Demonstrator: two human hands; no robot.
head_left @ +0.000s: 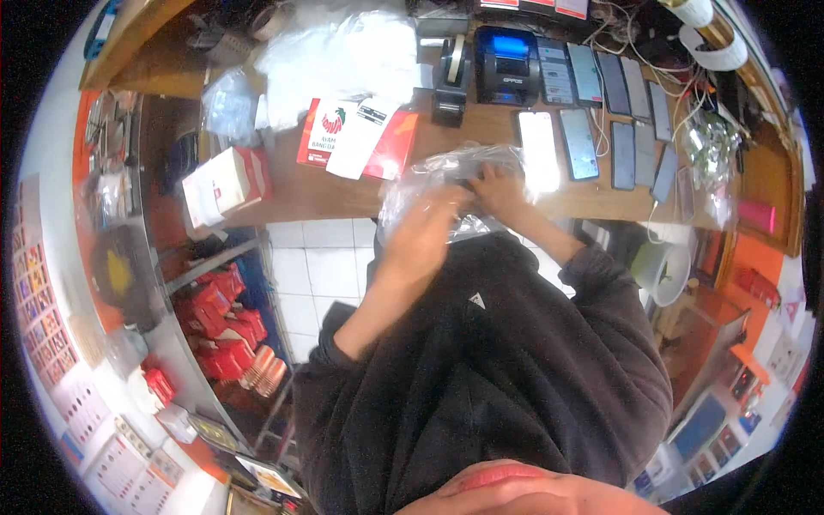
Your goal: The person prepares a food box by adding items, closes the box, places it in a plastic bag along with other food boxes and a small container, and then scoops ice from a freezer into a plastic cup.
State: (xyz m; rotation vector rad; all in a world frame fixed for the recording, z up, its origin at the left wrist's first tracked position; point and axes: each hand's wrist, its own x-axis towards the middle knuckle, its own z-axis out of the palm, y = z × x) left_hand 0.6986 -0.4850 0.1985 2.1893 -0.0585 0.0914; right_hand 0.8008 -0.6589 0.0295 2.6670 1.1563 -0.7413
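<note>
A crumpled clear plastic bag (412, 184) lies at the table's front edge, right before my body, its near side hanging over. My left hand (436, 210) is over the bag, smeared by motion, its fingers bent toward the other hand. Closed on the bag's right part, my right hand (498, 189) has its fingers curled into the plastic. Whether anything lies inside the bag, I cannot tell. Just behind it rests a red and white box (399, 150) with a white paper slip (365, 142) on top.
Several phones (622, 154) lie in rows at the right, amid white cables. A receipt printer (506, 69) and a tape dispenser (450, 81) stand at the back. White plastic bags (335, 60) are heaped back left. Another box (225, 187) sits at the left edge.
</note>
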